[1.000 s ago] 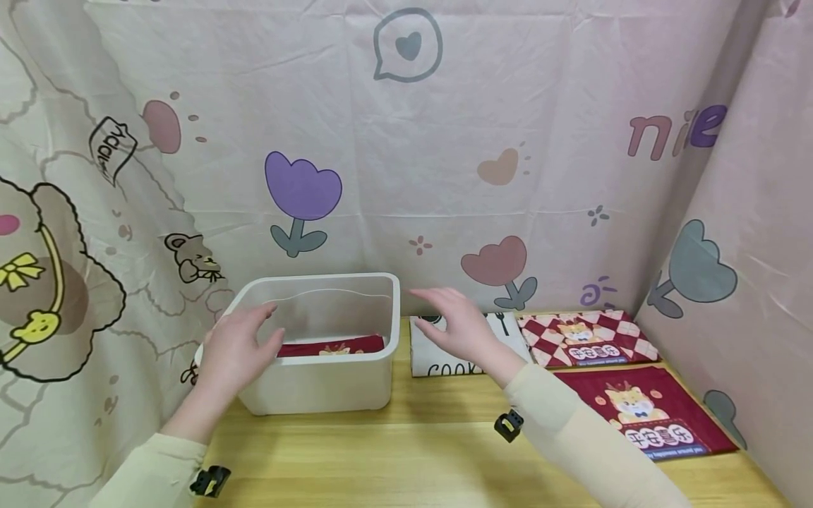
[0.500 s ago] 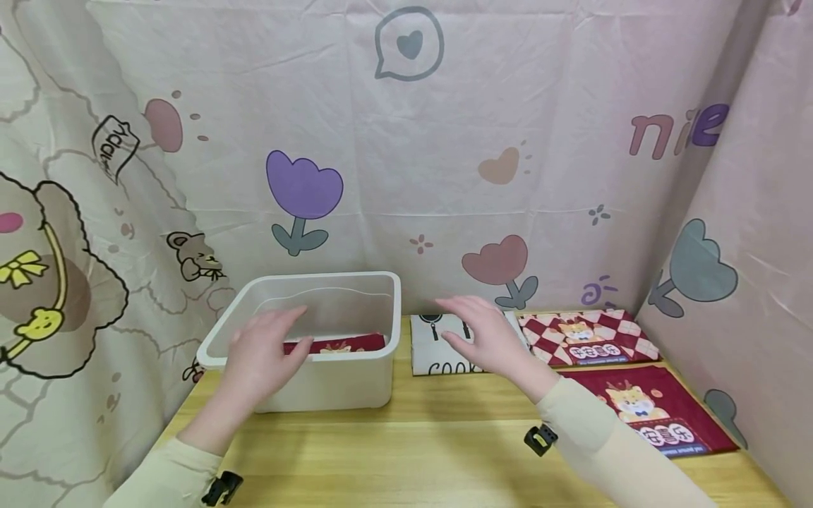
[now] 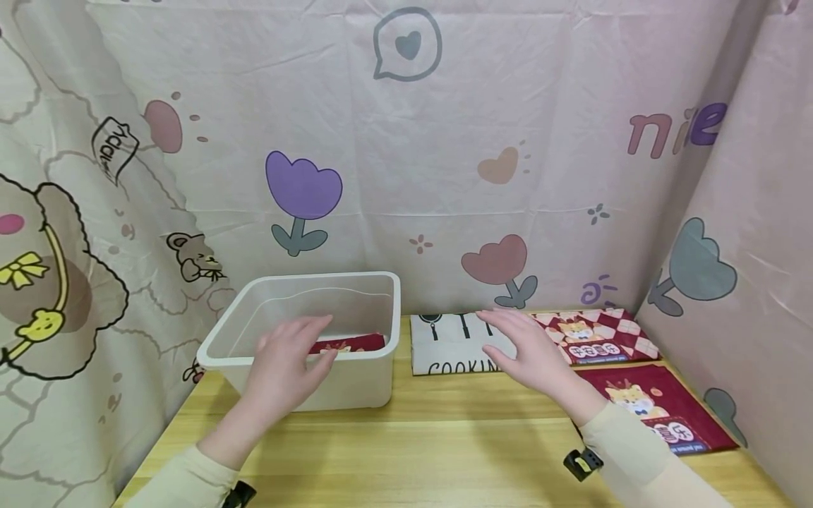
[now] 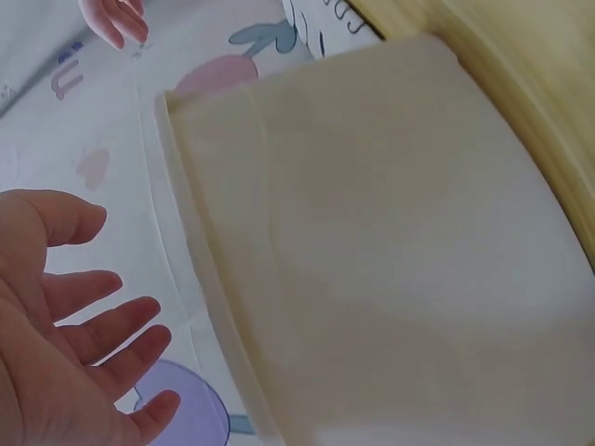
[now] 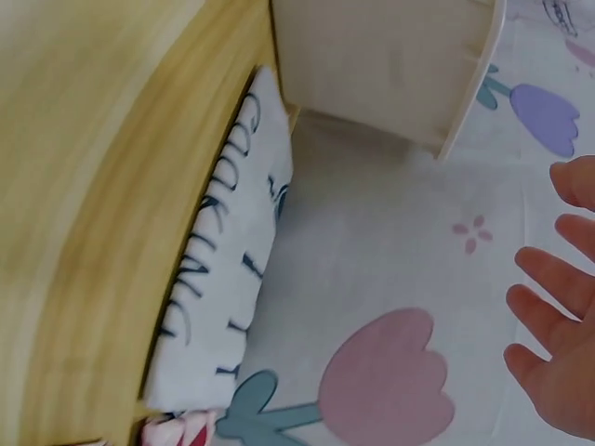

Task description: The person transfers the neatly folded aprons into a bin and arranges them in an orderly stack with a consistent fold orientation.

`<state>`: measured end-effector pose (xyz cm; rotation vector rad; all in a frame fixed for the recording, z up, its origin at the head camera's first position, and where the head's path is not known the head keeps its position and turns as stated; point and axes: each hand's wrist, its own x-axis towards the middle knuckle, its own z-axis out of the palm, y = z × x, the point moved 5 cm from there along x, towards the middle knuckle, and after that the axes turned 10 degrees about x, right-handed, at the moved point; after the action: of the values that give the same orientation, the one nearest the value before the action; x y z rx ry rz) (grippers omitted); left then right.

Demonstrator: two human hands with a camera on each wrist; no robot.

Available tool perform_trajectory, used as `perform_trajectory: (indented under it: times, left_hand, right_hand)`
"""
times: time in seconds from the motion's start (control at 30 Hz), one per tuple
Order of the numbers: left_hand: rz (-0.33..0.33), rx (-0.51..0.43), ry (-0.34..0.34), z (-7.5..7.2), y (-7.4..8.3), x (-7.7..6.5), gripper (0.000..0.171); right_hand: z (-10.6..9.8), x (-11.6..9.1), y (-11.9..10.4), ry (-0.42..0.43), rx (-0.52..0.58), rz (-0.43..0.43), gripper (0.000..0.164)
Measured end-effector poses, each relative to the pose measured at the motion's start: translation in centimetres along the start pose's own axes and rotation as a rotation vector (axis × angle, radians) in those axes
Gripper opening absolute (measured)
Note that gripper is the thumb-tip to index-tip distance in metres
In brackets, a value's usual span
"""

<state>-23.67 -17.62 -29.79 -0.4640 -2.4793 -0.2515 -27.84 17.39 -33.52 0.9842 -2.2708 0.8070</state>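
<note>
My left hand is held up in front of the white plastic bin, thumb and fingers spread with nothing between them. In the left wrist view its fingers stand beside the bin's rim. Inside the bin lies a folded dark red cloth with a cartoon print, partly hidden by the front wall. My right hand hovers with loose, parted fingers over the right part of a folded white cloth lettered "COOKING". In the right wrist view that hand also holds nothing.
A red-and-white checkered folded cloth lies at the back right. In front of it is a dark red cloth with a cartoon animal, partly behind my right forearm. The wooden table meets printed curtains at the back and sides.
Both hands have moved right and a little down. The left hand has slid across the bin's front, and the right hand has gone from the white cloth's left part to its right.
</note>
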Motion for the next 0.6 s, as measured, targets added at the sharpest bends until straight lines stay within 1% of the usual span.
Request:
perform_trajectory:
  times: [0.13,0.33,0.6]
  left_hand:
    - [0.044,-0.017,0.028,0.6,1.0,-0.2,0.049]
    - [0.109,-0.015,0.087,1.5,2.4,-0.4,0.049]
    - [0.189,-0.025,0.137,3.0,4.6,-1.0,0.054]
  right_hand:
    - [-0.5,-1.4,0.9,0.003,-0.022,0.028,0.054]
    - [-1.3,-3.2,2.2,-0.025,-0.044,0.113,0.056]
    - [-2.1,-5.8,4.0,-0.044,-0.063,0.173,0.058]
